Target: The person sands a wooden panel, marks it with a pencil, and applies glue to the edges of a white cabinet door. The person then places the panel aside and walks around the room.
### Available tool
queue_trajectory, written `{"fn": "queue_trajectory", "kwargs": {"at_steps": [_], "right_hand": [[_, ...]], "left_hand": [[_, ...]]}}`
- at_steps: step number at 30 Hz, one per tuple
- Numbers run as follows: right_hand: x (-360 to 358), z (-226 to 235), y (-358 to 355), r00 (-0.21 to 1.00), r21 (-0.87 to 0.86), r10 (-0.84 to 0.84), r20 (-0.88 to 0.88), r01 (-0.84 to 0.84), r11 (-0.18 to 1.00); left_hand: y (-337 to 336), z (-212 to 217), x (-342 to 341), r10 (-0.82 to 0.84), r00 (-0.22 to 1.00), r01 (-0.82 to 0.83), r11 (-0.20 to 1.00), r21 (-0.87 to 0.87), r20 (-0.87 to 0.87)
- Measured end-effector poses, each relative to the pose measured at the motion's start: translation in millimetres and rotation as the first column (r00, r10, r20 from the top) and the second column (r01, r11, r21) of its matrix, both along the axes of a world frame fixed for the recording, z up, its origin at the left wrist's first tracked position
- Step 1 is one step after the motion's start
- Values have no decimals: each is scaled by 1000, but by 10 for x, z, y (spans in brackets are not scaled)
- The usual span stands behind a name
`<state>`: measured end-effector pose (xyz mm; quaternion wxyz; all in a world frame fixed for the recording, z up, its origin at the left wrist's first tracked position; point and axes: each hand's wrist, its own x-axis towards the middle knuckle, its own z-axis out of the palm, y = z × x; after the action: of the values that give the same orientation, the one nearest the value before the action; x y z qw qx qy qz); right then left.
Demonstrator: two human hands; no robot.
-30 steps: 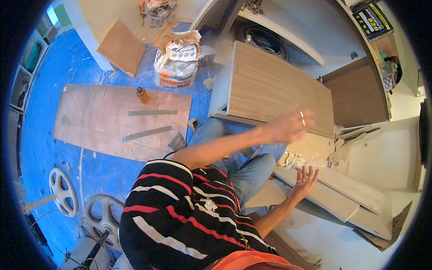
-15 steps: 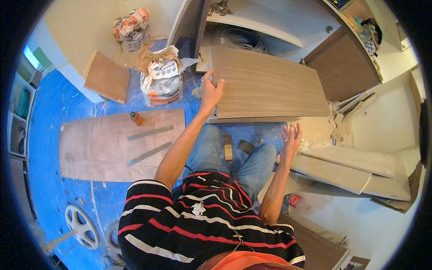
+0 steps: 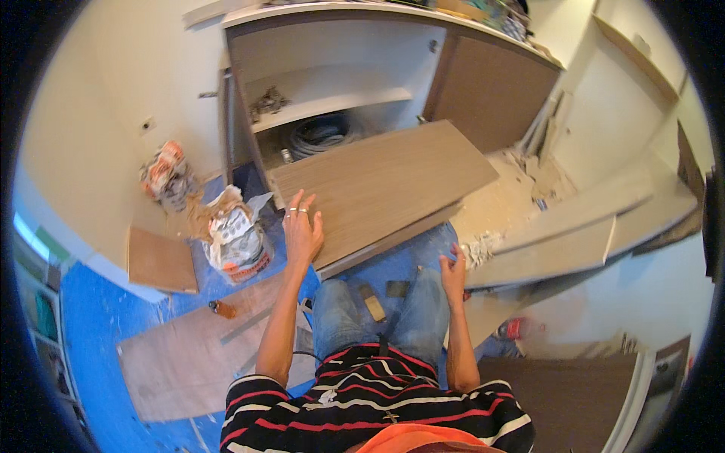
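A brown wood-grain panel (image 3: pixel 381 189) lies in front of the open cabinet, at a slant, over a board or box whose edge shows beneath it. At its left edge is my left hand (image 3: pixel 303 232), fingers stretched out and thumb apart; whether the fingertips press on the panel is hard to tell. My right hand (image 3: pixel 454 276) is raised near my right knee, apart from the panel, with loosely bent fingers and nothing visible in them. Between my knees lie a sanding-block-like piece with a tan face (image 3: pixel 372 303) and a small dark flat piece (image 3: pixel 397 288).
Ahead, the open cabinet (image 3: pixel 332 75) holds coiled hose or cable (image 3: pixel 321 134). Left are a torn paper sack (image 3: pixel 236 241), a leaning board (image 3: pixel 161 262) and a floor board (image 3: pixel 181 355) with a small amber bottle (image 3: pixel 222 308). Loose panels (image 3: pixel 559 241) lie right.
The view has tilted up and turned, so more of the cabinet shows and the panel appears slanted. My left hand remains by its left edge; my right fingers are more bent.
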<state>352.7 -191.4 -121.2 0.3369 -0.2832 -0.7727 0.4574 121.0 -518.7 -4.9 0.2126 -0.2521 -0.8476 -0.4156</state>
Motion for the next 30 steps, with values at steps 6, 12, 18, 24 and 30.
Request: {"fn": "queue_trajectory", "kwargs": {"at_steps": [6, 12, 18, 24, 30], "right_hand": [[487, -514, -215, 937, 399, -49, 346, -100, 911], [529, -489, -182, 883, 243, 2, 469, -131, 961], [485, -895, 562, 918, -891, 385, -95, -251, 378], [975, -1047, 103, 930, -980, 357, 91, 147, -131], [883, 193, -81, 912, -972, 411, -20, -114, 205]], "left_hand": [[431, 91, 319, -222, 973, 224, 824, -521, 68], [484, 115, 301, -281, 959, 230, 721, -654, 27], [574, 70, 303, -277, 960, 233, 692, -683, 47], [608, 135, 246, -281, 951, 292, 685, -668, 128], [628, 295, 263, -221, 946, 325, 590, -739, 238]]}}
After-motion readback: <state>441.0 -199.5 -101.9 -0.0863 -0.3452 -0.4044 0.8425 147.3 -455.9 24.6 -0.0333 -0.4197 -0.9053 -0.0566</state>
